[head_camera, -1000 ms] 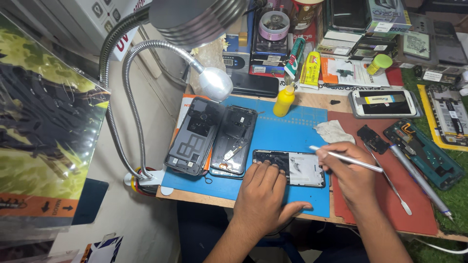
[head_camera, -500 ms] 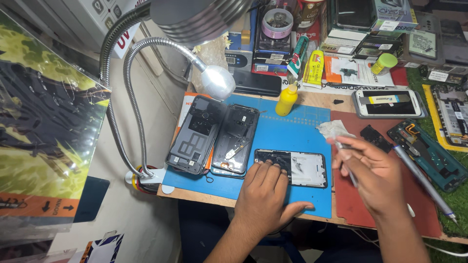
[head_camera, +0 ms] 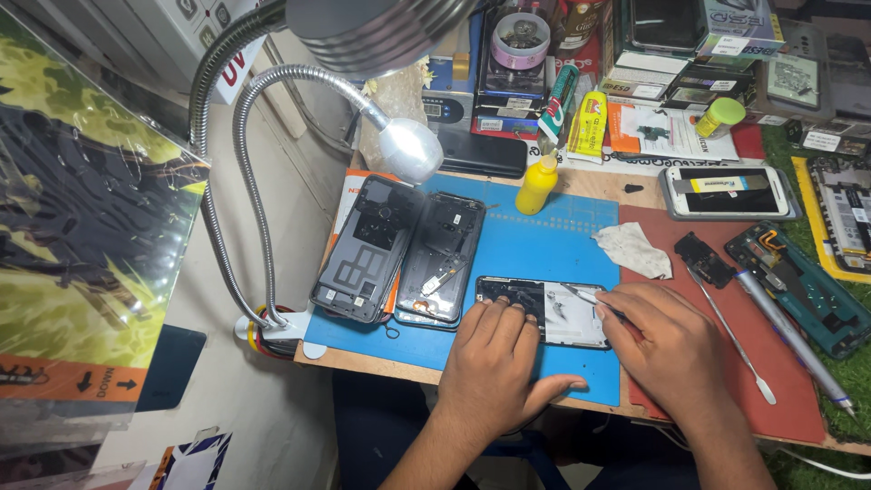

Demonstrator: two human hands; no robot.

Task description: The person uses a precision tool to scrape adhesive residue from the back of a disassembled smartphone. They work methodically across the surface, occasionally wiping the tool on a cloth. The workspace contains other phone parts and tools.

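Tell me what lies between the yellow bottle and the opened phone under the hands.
In the head view, only bare blue mat separates the yellow bottle from the opened phone.

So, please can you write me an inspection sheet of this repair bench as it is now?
Surface: wooden bench under a blue mat and a red mat.
Job's things: opened phone lies flat on the blue mat; thin metal tool points its tip at it.
Clutter: two phone back shells, yellow bottle, crumpled wipe, white phone, spudger, boxes behind.
Hands: left hand presses the phone's near edge; right hand grips the tool.
Cables: red and yellow wires at the lamp base.
Surroundings: gooseneck lamp, green turf at right.
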